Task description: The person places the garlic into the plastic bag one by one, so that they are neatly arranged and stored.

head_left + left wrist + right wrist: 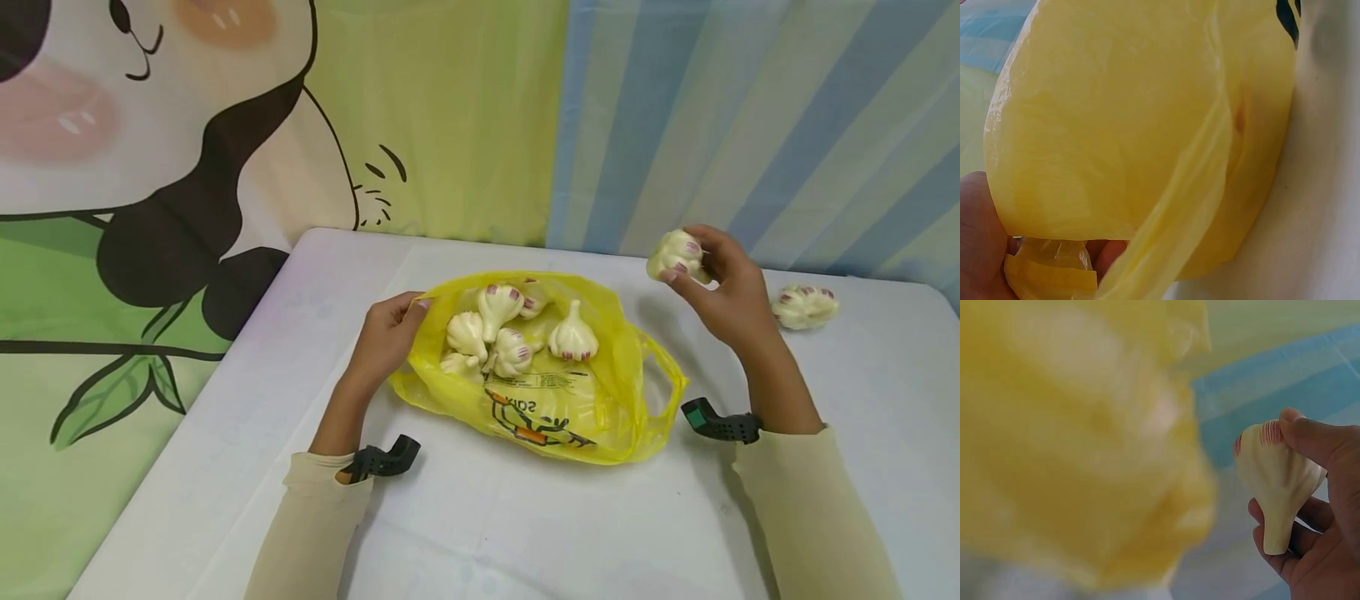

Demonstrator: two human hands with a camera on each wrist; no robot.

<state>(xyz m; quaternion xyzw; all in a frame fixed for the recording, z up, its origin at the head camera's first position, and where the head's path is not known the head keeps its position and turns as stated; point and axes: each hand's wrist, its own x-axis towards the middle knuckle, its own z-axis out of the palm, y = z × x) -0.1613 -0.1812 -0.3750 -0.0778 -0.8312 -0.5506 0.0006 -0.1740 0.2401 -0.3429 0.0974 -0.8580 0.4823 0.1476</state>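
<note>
A yellow plastic bag (615, 417) lies open on the table with several garlic bulbs (573, 337) inside. My left hand (384, 337) pinches the bag's left rim between thumb and fingers; the left wrist view is mostly filled by the bag's yellow side (1110, 125). Right of the bag and above the table, my right hand (727, 287) grips one white garlic bulb (677, 257) with purple streaks. In the right wrist view that bulb (1279, 475) points its stem down, thumb across its streaked base. Another garlic (806, 307) lies on the table beyond the right wrist.
A white cloth covers the table (480, 517). Behind it hangs a printed curtain (450, 125) with a panda and blue stripes. Each wrist wears a black camera mount (386, 458). A loop handle (667, 375) of the bag sticks out toward the right arm.
</note>
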